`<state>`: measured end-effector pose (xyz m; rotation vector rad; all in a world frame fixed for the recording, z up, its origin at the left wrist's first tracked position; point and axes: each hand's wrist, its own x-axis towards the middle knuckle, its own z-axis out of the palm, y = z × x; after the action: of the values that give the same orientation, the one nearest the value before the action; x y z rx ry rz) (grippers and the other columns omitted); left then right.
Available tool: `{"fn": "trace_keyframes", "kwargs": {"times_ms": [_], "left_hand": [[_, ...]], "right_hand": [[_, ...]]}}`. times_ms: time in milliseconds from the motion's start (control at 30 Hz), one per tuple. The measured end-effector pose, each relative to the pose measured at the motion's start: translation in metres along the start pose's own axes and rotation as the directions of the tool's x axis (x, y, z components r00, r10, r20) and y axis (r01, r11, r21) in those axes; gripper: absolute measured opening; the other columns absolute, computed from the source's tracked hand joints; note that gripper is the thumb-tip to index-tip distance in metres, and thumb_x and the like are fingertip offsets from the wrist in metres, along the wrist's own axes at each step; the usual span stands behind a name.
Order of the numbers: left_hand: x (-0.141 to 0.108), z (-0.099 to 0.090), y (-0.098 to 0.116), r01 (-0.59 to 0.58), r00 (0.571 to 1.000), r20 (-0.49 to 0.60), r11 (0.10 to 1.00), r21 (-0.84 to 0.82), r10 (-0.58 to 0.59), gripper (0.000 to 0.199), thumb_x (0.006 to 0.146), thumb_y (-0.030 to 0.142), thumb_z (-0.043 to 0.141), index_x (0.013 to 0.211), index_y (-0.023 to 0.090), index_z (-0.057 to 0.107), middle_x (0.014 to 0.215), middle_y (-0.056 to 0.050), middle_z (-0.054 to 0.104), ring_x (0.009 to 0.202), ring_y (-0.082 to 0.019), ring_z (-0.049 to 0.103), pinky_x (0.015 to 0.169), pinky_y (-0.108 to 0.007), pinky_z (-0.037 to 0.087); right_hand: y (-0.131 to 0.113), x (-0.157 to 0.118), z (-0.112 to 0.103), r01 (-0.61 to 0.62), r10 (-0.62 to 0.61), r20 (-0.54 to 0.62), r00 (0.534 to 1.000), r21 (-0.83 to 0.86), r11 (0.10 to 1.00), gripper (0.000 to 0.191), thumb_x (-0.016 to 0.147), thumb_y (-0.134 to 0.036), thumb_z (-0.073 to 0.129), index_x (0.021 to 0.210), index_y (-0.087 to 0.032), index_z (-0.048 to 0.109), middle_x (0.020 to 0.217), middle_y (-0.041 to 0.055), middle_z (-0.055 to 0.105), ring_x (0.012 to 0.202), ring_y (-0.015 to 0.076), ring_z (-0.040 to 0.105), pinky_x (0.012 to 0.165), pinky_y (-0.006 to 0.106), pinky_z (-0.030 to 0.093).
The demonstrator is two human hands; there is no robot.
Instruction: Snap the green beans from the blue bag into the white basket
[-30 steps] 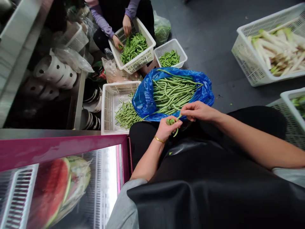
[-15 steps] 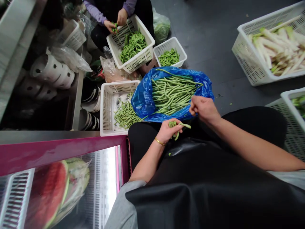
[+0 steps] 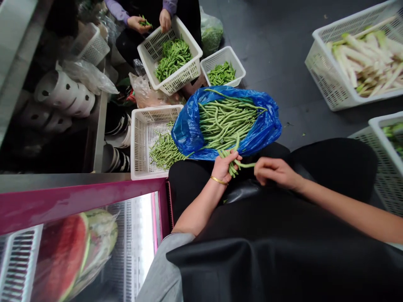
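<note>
My left hand (image 3: 223, 165), with a gold bracelet at the wrist, grips a small bunch of green beans (image 3: 233, 164) over my lap. My right hand (image 3: 274, 171) is just to the right, its fingertips at the end of one bean sticking out of the bunch. A blue plastic bag (image 3: 189, 131) full of long green beans (image 3: 226, 121) lies in front of my knees. Left of the bag stands a white basket (image 3: 141, 138) holding cut bean pieces (image 3: 164, 150).
Across from me a person in purple sleeves (image 3: 115, 7) handles beans over a white basket (image 3: 171, 54); a smaller basket (image 3: 223, 67) of beans is beside it. White baskets with pale stalks (image 3: 362, 58) stand at right. A glass-topped case with watermelon (image 3: 69, 251) is at my left.
My right hand came back from the bag's edge down to the bunch. My left hand rose slightly toward the bag with more beans in it. The other person lifted their hands.
</note>
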<state>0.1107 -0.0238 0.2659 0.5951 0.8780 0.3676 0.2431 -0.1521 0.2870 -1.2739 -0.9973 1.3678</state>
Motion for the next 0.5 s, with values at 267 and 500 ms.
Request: {"fn": "trace_keyframes", "kwargs": {"times_ms": [267, 500], "left_hand": [[-0.015, 0.013, -0.001, -0.352, 0.924, -0.117, 0.93, 0.107, 0.363, 0.047, 0.06, 0.034, 0.082, 0.089, 0.018, 0.048, 0.069, 0.001, 0.066, 0.057, -0.011, 0.063, 0.048, -0.018, 0.04], [-0.012, 0.008, -0.002, -0.128, 0.988, -0.1, 0.989, -0.072, 0.12, 0.039, 0.062, 0.032, 0.081, 0.083, 0.015, 0.053, 0.07, 0.0, 0.066, 0.055, -0.009, 0.061, 0.048, -0.018, 0.043]], "right_hand": [[0.001, 0.008, -0.005, -0.197, 0.21, -0.015, 0.978, -0.411, 0.89, 0.034, 0.085, -0.05, 0.054, 0.076, -0.019, 0.062, 0.062, 0.0004, 0.058, 0.056, 0.0137, 0.054, 0.052, 0.025, 0.04], [-0.026, -0.001, 0.015, 0.252, -0.285, 0.039, 0.958, -0.593, 0.765, 0.033, 0.09, -0.04, 0.046, 0.07, -0.021, 0.064, 0.067, 0.0065, 0.063, 0.063, 0.0168, 0.057, 0.063, 0.029, 0.044]]}}
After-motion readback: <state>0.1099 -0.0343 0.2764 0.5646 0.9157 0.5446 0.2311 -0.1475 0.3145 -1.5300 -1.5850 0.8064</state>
